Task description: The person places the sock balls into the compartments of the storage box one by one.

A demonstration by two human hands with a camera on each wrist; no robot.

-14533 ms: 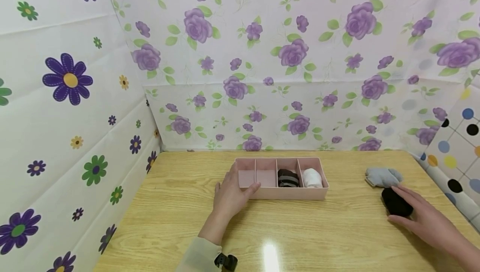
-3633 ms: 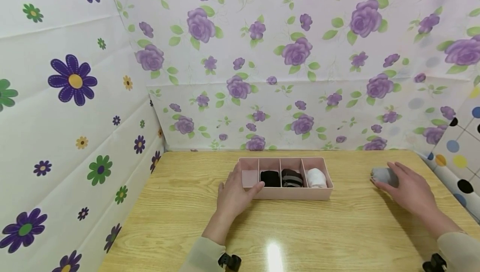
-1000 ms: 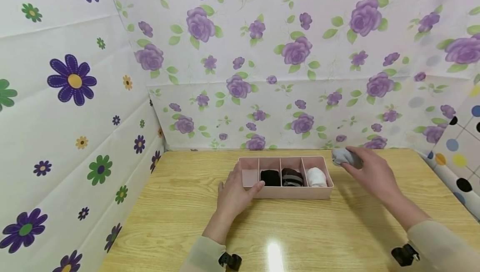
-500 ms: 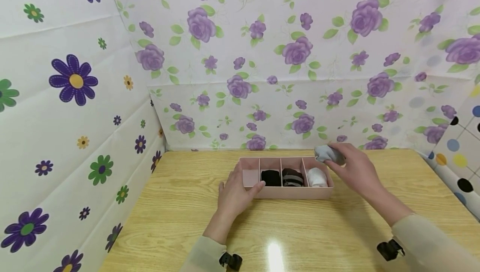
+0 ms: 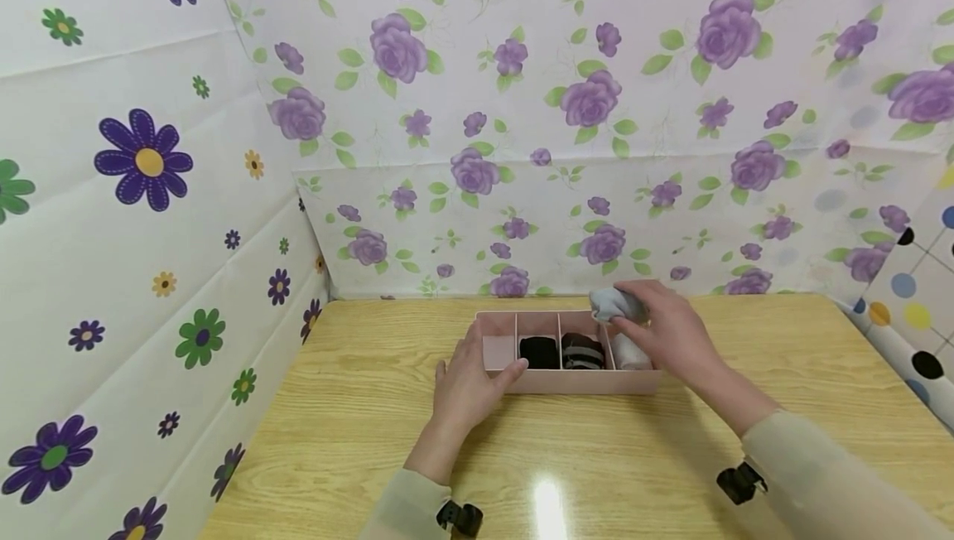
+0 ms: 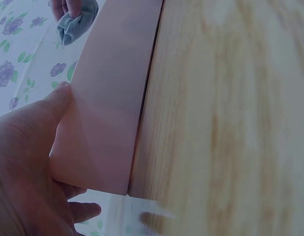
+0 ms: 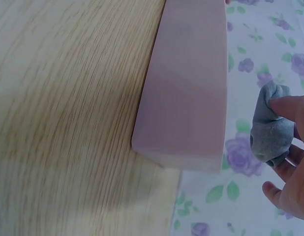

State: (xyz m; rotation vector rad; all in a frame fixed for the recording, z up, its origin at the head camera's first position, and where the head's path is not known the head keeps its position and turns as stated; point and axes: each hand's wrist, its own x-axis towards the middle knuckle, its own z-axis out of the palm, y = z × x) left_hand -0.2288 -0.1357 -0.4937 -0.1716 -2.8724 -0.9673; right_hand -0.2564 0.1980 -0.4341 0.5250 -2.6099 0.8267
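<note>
A pink box (image 5: 581, 383) with a row of compartments rests on the table. My left hand (image 5: 465, 383) holds its left end, thumb at the front rim and fingers along the end wall. Above the box's right part, my right hand (image 5: 674, 333) pinches a rolled grey sock (image 5: 613, 306) between thumb and fingers; the right wrist view shows this grey roll (image 7: 272, 125) above rim height. Inside the box sit a black rolled sock (image 5: 538, 352), a dark striped one (image 5: 582, 352) and, at the right, a white one (image 5: 630, 353) partly hidden by my right hand. The leftmost compartment shows its bare floor.
The wooden table (image 5: 358, 424) extends around the box, with a bright light reflection near the front. A floral sheet (image 5: 447, 109) hangs behind the table's back edge. A daisy-patterned sheet (image 5: 112, 275) runs along the left, a dotted one (image 5: 913, 300) along the right.
My right hand has picked up the grey sock from the table's right side and carried it left over the box. Earlier, the black sock went into the second compartment. My left hand stays at the box.
</note>
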